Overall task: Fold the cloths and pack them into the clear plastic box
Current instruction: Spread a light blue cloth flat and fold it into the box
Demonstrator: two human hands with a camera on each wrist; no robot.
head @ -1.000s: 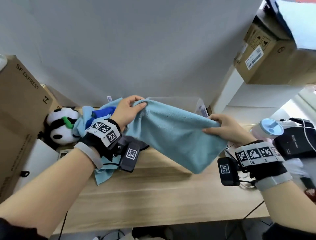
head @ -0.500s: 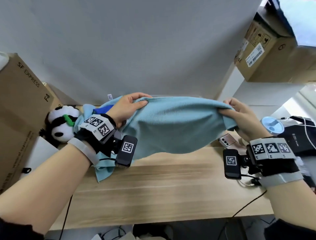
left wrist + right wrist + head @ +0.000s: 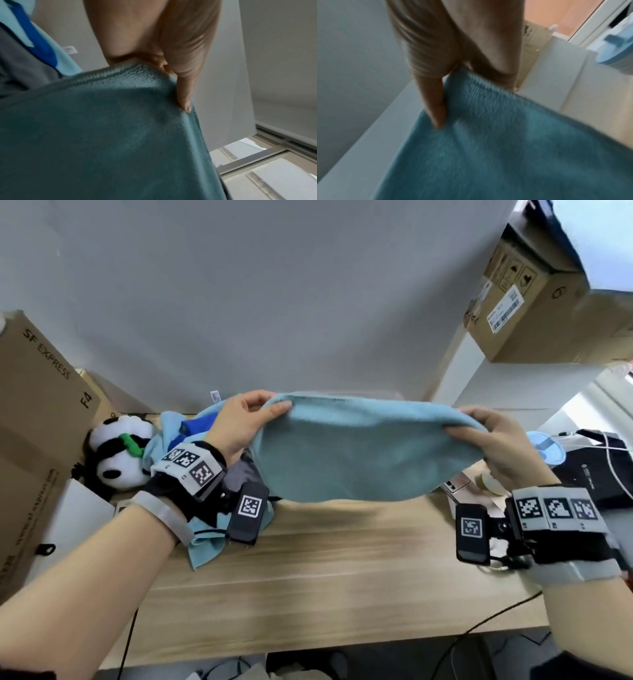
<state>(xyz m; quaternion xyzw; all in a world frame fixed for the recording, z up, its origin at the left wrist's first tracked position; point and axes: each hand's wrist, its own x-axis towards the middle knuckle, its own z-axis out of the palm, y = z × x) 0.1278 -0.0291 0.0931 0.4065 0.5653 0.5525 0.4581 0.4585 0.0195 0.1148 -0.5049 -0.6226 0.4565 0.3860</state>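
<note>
Stretching between the two hands, the light blue cloth (image 3: pixel 363 450) is hanging in the air above the wooden table (image 3: pixel 308 577). The left hand (image 3: pixel 239 422) is pinching one end and the right hand (image 3: pixel 503 443) the other, well apart. Beside the left wrist, a pile of cloths (image 3: pixel 191 433) is lying against a panda toy (image 3: pixel 116 453).

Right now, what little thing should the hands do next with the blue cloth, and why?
Probably lower the light blue cloth flat onto the wooden table for folding. The left hand and the right hand each pinch a top corner, so it hangs spread out in the air, unfolded, over bare tabletop. More cloths wait in a pile on the left.
</note>
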